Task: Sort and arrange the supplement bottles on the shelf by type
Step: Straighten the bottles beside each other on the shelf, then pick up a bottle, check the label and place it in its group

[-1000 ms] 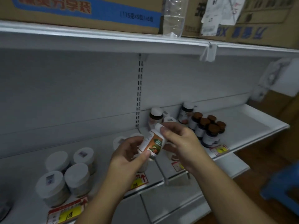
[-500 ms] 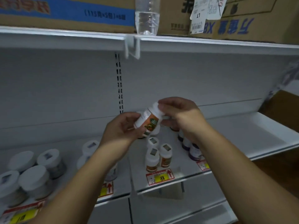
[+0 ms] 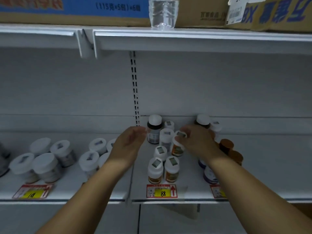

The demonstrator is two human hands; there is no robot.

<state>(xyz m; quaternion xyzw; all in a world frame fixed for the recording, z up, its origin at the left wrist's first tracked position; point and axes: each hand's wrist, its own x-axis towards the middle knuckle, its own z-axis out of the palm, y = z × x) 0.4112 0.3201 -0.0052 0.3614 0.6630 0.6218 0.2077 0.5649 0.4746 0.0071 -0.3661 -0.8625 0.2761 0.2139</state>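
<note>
My right hand [image 3: 196, 141] holds the white cap of a small orange-labelled bottle [image 3: 177, 148], which stands on the white shelf [image 3: 185, 186] behind several matching white-capped bottles [image 3: 163, 169]. My left hand [image 3: 129, 145] hovers just to the left of them, fingers loosely curved, holding nothing. Two taller dark bottles with white caps [image 3: 154, 128] stand at the back. Brown-capped bottles [image 3: 230, 150] sit to the right, partly hidden by my right forearm. Wide white-lidded jars [image 3: 45, 162] fill the left section.
Price tags [image 3: 162, 191] are stuck along the shelf's front edge. An upper shelf [image 3: 185, 37] overhangs, carrying cardboard boxes [image 3: 74, 10] and a clear water bottle [image 3: 163, 12]. A slotted upright [image 3: 135, 92] divides the back panel. The shelf's right part is bare.
The orange-labelled bottle came down from between both hands onto the shelf behind its matching group. My left hand let go of it; my right still holds its cap.
</note>
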